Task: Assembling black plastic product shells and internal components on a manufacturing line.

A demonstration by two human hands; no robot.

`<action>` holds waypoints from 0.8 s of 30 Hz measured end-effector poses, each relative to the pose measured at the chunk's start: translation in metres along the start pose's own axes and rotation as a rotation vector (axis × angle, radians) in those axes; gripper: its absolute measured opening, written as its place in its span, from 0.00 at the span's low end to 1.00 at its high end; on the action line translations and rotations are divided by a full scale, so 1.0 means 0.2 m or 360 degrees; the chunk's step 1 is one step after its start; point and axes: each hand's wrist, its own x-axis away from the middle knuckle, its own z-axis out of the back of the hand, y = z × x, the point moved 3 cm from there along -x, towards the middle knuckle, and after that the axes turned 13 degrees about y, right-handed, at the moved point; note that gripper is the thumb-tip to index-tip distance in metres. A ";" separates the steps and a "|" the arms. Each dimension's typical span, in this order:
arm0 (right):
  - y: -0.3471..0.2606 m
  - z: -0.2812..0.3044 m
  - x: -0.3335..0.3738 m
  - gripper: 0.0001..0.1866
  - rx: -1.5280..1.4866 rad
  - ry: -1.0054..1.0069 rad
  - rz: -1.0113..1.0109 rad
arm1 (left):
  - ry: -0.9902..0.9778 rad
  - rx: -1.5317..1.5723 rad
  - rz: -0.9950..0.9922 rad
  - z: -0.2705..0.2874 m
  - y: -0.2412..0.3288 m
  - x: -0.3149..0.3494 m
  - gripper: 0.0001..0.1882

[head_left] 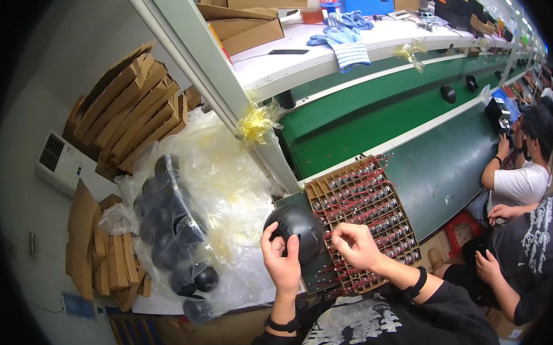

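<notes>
Head view: well left of the left fingers, spare domes (167,220) lie heaped under clear film (220,156), probably so that their glossy skins stay unscuffed. Left hand (281,258) is clamped on the dome (300,227), thumb and fingers spread around its near left side, seemingly to steady it; whether it also rests on the bench (437,171) cannot be told. Right hand (357,249) is raised at the dome's right side, thumb and fingertips drawn together, which suggests fine work; whether something thin sits between them is too small to make out. Just beyond those fingertips and to their right, the box (318,189) keeps red-wired parts (377,214) in rows of card cells, presumably to limit tangling within easy reach. Farthest left of the fingers, a white unit (82,172) stands by the wall, with cartons (141,110) stacked beside it. Ahead of the fingers, a green belt (361,125) runs off rightward below a white shelf (256,65) bearing blue cloths (348,46). Right of the right fingers, the dark bench stretches past a red stool (461,232) toward two co-workers (517,177).
</notes>
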 end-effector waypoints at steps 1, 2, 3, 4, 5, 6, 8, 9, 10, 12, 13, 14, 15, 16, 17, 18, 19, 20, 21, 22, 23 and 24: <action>-0.05 0.01 -0.01 0.09 0.0280 -0.0029 0.0229 | 0.0033 0.0042 -0.0018 0.00 0.00 0.00 0.22; -0.12 0.00 -0.01 0.14 0.0306 -0.0054 0.0230 | 0.0034 0.0042 -0.0015 0.00 0.01 0.00 0.22; -0.13 -0.01 -0.02 0.14 0.0306 -0.0055 0.0228 | 0.0000 0.0037 -0.0021 0.00 0.01 0.00 0.22; -0.15 -0.03 -0.02 0.17 0.0537 -0.0064 0.0416 | -0.0034 0.0031 -0.0027 0.00 0.01 0.01 0.22; -0.17 -0.04 -0.03 0.19 0.0773 -0.0067 0.0607 | -0.0040 0.0035 -0.0027 -0.01 0.02 0.01 0.22; -0.19 -0.06 -0.03 0.20 0.0819 -0.0061 0.0603 | -0.0044 0.0029 -0.0034 -0.02 0.02 0.02 0.23; -0.19 -0.07 -0.04 0.18 0.0810 -0.0082 0.0579 | -0.0050 0.0024 -0.0044 -0.02 0.02 0.02 0.23; -0.18 -0.07 -0.04 0.16 0.0798 -0.0109 0.0556 | -0.0050 0.0049 -0.0026 -0.02 0.02 0.02 0.23; -0.17 -0.07 -0.04 0.16 0.0798 -0.0107 0.0558 | -0.0050 0.0074 -0.0008 -0.01 0.01 0.02 0.23; -0.16 -0.06 -0.03 0.12 0.0822 -0.0127 0.0622 | -0.0064 0.0025 -0.0035 -0.01 0.01 0.02 0.24; -0.16 -0.06 -0.03 0.12 0.0821 -0.0128 0.0622 | -0.0080 -0.0025 -0.0062 -0.01 0.01 0.02 0.24; -0.15 -0.06 -0.03 0.11 0.0811 -0.0131 0.0653 | -0.0083 -0.0021 -0.0063 -0.01 0.01 0.03 0.24; -0.15 -0.06 -0.02 0.10 0.0801 -0.0133 0.0684 | -0.0077 -0.0004 -0.0061 -0.02 0.01 0.03 0.24; -0.15 -0.06 -0.02 0.09 0.0758 -0.0104 0.0702 | -0.0070 0.0014 -0.0059 -0.03 0.01 0.03 0.23; -0.13 -0.06 -0.03 0.09 0.0762 -0.0099 0.0702 | -0.0076 0.0017 -0.0060 -0.03 0.01 0.03 0.23; -0.11 -0.05 -0.03 0.08 0.0694 -0.0102 0.0718 | -0.0073 -0.0010 -0.0078 -0.04 0.02 0.03 0.23; -0.09 -0.05 -0.03 0.08 0.0627 -0.0106 0.0733 | -0.0071 -0.0038 -0.0096 -0.04 0.03 0.03 0.23; -0.07 -0.05 -0.03 0.08 0.0556 -0.0092 0.0759 | -0.0072 -0.0033 -0.0098 -0.03 0.02 0.03 0.23; -0.06 -0.06 -0.02 0.08 0.0490 -0.0051 0.0829 | -0.0109 -0.0090 -0.0111 -0.02 0.00 0.01 0.23; -0.04 -0.06 -0.01 0.08 0.0425 -0.0017 0.0866 | -0.0144 -0.0147 -0.0124 -0.02 -0.01 0.00 0.22; -0.03 -0.06 0.00 0.08 0.0357 0.0007 0.0911 | -0.0132 -0.0139 -0.0128 -0.01 -0.02 -0.01 0.22; -0.03 -0.06 0.00 0.08 0.0359 -0.0005 0.0921 | -0.0143 0.0009 0.0034 -0.01 -0.03 -0.02 0.22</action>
